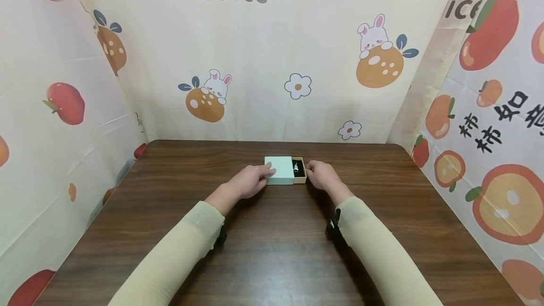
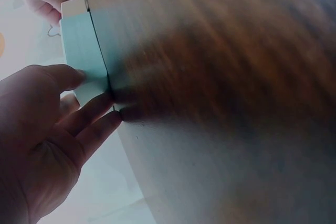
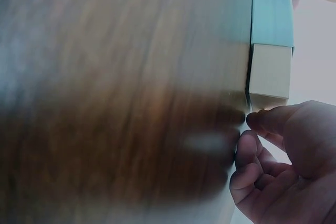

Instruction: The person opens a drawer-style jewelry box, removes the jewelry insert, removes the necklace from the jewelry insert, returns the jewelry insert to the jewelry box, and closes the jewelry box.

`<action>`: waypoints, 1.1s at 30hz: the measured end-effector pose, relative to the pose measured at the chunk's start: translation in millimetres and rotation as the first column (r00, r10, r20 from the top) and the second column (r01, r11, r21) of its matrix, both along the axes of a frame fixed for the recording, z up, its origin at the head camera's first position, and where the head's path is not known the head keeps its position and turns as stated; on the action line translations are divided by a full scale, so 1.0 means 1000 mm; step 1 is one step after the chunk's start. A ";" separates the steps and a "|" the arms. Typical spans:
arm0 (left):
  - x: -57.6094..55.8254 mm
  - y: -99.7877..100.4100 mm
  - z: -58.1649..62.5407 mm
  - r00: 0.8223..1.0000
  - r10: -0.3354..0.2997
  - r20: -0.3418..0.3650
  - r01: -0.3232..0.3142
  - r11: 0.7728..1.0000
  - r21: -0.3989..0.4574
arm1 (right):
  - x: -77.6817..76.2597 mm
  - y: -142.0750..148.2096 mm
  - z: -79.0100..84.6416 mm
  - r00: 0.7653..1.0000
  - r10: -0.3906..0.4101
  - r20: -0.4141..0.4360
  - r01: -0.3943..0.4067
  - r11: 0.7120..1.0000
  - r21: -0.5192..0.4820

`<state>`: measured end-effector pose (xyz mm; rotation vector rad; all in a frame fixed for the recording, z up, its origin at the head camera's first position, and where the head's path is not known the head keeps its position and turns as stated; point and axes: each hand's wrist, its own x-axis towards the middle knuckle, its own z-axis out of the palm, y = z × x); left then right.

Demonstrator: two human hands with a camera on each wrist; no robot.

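Note:
A mint-green jewelry box sleeve (image 1: 278, 170) lies flat on the table, its cream inner drawer (image 3: 270, 71) sticking out at the right. Inside the drawer a black insert (image 1: 301, 168) carries a small silvery piece (image 1: 296, 166). My left hand (image 1: 250, 180) grips the sleeve's left end, thumb on top and fingers along the near and end sides. At the drawer's outer end, my right hand (image 1: 321, 175) pinches a small yellowish tab (image 3: 262, 110) between thumb and forefinger, the other fingers curled. The tab is mostly hidden by the fingertips.
The dark wood-grain table (image 1: 272, 259) extends all round the box, its back edge just beyond it. Printed curtains (image 1: 263, 41) with fruit and rabbits hang behind and on both sides. Dark bands (image 1: 333, 225) sit at the wrists beneath pale sleeves.

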<state>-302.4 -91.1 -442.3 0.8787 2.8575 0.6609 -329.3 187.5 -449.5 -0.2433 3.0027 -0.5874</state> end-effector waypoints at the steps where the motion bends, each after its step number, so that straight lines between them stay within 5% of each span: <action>1: 0.000 0.000 0.000 1.000 0.000 -0.001 0.000 1.000 0.000 | 0.000 0.001 0.000 1.000 -0.002 0.001 0.002 1.000 -0.001; 33: 0.004 0.000 0.004 1.000 0.010 0.019 -0.010 1.000 0.006 | -0.002 0.015 -0.003 0.998 -0.043 0.045 0.045 0.998 -0.052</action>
